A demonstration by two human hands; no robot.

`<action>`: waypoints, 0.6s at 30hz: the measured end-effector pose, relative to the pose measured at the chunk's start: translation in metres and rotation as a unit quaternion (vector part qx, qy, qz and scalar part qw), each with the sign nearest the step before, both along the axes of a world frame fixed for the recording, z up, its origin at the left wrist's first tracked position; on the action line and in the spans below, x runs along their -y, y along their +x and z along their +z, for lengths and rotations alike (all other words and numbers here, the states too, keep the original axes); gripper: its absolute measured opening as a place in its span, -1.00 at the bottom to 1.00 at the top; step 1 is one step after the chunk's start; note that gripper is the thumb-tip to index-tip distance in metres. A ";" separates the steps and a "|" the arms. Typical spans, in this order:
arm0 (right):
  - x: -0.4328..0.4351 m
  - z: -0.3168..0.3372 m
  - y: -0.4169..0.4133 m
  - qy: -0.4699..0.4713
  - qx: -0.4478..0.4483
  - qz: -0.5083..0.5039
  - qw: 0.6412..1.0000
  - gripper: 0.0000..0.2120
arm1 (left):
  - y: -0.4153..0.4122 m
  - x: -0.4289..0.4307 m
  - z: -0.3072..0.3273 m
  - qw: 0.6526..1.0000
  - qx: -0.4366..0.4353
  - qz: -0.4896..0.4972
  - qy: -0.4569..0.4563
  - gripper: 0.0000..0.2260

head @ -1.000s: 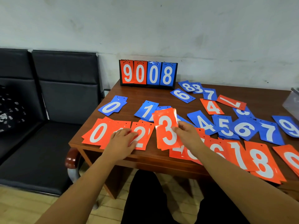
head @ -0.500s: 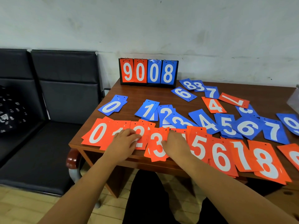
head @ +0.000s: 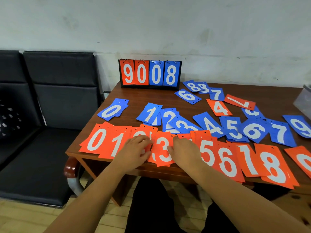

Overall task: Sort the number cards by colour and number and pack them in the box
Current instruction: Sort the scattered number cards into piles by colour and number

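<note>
Left grip: the left grip [head: 134, 152] lay flat with its fingers apart and loose, holding nothing. Its palm covered most of the orange 2 card [head: 140, 133] and its fingertips touched the left edge of the orange 3 card [head: 162, 152].
Right grip: the right grip [head: 185, 153] also lay flat, clamped on nothing. Its thumb was against the right edge of the orange 3 card, and its palm rested on an orange card whose number was hidden.
Orange 3 card: it lay face up between the two grips at the near edge of the worktop [head: 139, 98], topping a small stack that jutted slightly past the edge.
Orange row: the orange 0 card [head: 96, 140] and orange 1 card [head: 116, 145] lay to the left. The orange 5 card [head: 207, 153], orange 6 card [head: 227, 163] and orange 8 card [head: 274, 169] overlapped to the right.
Blue row: just behind ran the blue 0 card [head: 111, 111], blue 1 card [head: 149, 114], blue 2 card [head: 170, 118], blue 3 card [head: 183, 126], blue 4 card [head: 210, 126], blue 5 card [head: 233, 127] and blue 7 card [head: 281, 133].
Loose cards: an orange 4 card [head: 218, 107] and an upside-down orange 7 card [head: 239, 103] lay farther back.
Scoreboard: the scoreboard [head: 149, 74] stood upright at the far edge, reading 9008.
Box: only a corner of a clear box [head: 303, 101] showed at the right edge, well apart from the grips.
Seats: black seats [head: 58, 91] stood left of the worktop.
</note>
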State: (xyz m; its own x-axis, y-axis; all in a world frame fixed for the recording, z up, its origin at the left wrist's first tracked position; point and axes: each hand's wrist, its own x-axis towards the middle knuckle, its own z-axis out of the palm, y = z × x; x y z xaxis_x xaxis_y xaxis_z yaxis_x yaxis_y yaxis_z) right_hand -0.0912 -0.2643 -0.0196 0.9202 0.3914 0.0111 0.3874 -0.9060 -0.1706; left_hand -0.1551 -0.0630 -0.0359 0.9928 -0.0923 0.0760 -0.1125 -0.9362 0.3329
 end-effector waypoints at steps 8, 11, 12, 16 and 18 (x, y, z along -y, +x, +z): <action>0.009 -0.005 -0.008 -0.021 0.049 0.047 0.997 -0.52 | -0.001 0.009 -0.001 0.999 -0.040 0.002 0.003 -0.49; 0.014 -0.006 -0.015 0.031 0.075 0.134 0.988 -0.55 | -0.001 0.007 0.001 0.999 -0.042 0.012 -0.019 -0.45; 0.016 -0.008 -0.017 0.030 0.052 0.163 0.985 -0.52 | -0.001 0.006 0.002 0.999 -0.037 0.013 -0.030 -0.49; 0.014 -0.017 -0.017 0.032 0.012 0.171 0.985 -0.47 | -0.002 0.002 0.001 0.999 -0.021 0.008 -0.035 -0.66; 0.008 -0.019 -0.017 0.046 0.024 0.157 0.986 -0.48 | -0.003 0.002 -0.001 0.999 -0.015 0.003 -0.036 -0.70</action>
State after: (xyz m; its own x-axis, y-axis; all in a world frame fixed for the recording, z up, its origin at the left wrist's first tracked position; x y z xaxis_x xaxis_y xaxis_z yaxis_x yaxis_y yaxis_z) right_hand -0.1082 -0.2728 -0.0383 0.7509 0.6526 0.1010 0.6566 -0.7213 -0.2207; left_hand -0.1579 -0.0647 -0.0367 0.9952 -0.0824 0.0527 -0.0967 -0.9105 0.4020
